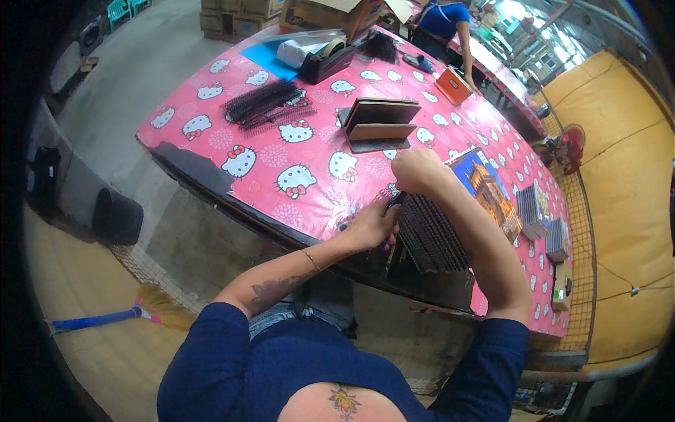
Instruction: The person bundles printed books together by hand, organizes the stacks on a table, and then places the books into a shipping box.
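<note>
A stack of black spiral bindings (434, 235), with the bound edges facing me, lies at the table's near edge. My left hand (374, 225) is closed at the left end of the stack, around a small dark object whose kind I cannot make out. Just above the far end of the bindings, my right hand (420, 171) is curled closed, its fingertips hidden behind the back of the hand. Partly covered by my right forearm, a sheet or cover with a colour picture of a building (486, 188) lies to the right.
Loose black plastic coils (261, 105) lie at far left, near a tape dispenser (327, 63). A brown folded stand (380, 126) is ahead; an orange box (453, 86) lies beyond. Notebook stacks (532, 214) sit at right. Another person (444, 24) stands across the table.
</note>
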The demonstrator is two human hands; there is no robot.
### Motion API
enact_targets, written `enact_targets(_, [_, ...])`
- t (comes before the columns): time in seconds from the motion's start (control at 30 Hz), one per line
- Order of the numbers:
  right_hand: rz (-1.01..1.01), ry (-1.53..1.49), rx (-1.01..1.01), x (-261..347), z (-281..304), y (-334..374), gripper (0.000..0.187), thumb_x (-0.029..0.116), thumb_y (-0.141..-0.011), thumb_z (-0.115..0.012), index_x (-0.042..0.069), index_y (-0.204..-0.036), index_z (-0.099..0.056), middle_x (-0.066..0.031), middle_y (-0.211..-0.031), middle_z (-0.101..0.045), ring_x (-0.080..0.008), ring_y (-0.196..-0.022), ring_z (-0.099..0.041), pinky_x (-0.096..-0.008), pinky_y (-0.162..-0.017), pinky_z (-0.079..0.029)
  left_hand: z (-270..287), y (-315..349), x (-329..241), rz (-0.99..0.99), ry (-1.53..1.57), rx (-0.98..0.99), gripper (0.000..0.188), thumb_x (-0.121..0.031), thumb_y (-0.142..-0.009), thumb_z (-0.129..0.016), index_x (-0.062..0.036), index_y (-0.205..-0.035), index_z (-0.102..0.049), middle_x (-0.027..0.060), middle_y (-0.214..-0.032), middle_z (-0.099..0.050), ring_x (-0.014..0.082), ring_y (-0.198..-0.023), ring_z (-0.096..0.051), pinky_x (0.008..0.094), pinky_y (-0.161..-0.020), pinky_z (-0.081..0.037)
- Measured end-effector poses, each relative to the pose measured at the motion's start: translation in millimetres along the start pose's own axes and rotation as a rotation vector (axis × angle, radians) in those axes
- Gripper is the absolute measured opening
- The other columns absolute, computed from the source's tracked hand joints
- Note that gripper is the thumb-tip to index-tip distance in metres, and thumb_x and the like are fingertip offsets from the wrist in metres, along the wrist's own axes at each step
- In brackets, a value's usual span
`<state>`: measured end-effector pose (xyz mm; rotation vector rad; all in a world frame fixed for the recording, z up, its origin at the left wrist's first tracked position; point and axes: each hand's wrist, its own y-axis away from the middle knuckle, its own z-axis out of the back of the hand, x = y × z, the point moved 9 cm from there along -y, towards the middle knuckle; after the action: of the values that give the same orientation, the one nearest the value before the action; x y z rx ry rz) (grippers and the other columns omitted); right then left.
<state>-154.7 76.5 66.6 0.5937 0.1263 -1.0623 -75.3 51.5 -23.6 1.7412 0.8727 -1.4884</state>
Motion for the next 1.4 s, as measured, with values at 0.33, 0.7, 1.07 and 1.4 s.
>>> enact_targets(0.33, [0.031,0.016,-0.026,10,2,-2,0.022,0.013,-0.078,-0.057,0.002,-0.092,-0.071,-0.0195,-0.093,-0.07,-0.0332,-0.088,-0.069,-0.0434,-0.075,-0.055,2,-3,14,-0.031,-0.057,0.031,0.034,-0.029,-0.102,-0.043,0.0028,-0.111,-0.051,0.0089,-0.08,-0.06,0.0156,-0.067,-0.065,0.0302,-0.051,-0.051])
enact_targets(0.7, [0.019,-0.039,-0.052,15,6,-2,0.022,0.013,-0.082,-0.054,0.002,-0.091,-0.072,-0.0188,-0.096,-0.07,-0.0328,-0.091,-0.069,-0.0444,-0.076,-0.055,1,8,22,0.016,-0.064,0.009,0.033,-0.03,-0.102,-0.042,0.0009,-0.103,-0.055,0.0078,-0.083,-0.063,0.0153,-0.069,-0.065,0.0297,-0.054,-0.049])
enact_targets(1.07, [-0.004,-0.02,-0.063,8,-13,-9,0.02,0.012,-0.077,-0.059,0.001,-0.089,-0.071,-0.0199,-0.093,-0.07,-0.0339,-0.086,-0.069,-0.0452,-0.074,-0.055,-2,0,21,0.052,0.08,-0.053,0.032,-0.028,-0.101,-0.044,0.001,-0.104,-0.056,0.0086,-0.081,-0.064,0.0151,-0.066,-0.064,0.0302,-0.054,-0.05])
enact_targets(1.4, [0.002,-0.047,-0.024,16,-12,-12,0.02,0.011,-0.077,-0.059,0.0,-0.09,-0.071,-0.0196,-0.093,-0.07,-0.0337,-0.088,-0.069,-0.0448,-0.074,-0.055,6,-3,27,-0.017,-0.127,-0.023,0.033,-0.028,-0.101,-0.043,0.0018,-0.101,-0.057,0.0078,-0.077,-0.065,0.0152,-0.057,-0.058,0.0299,-0.052,-0.048])
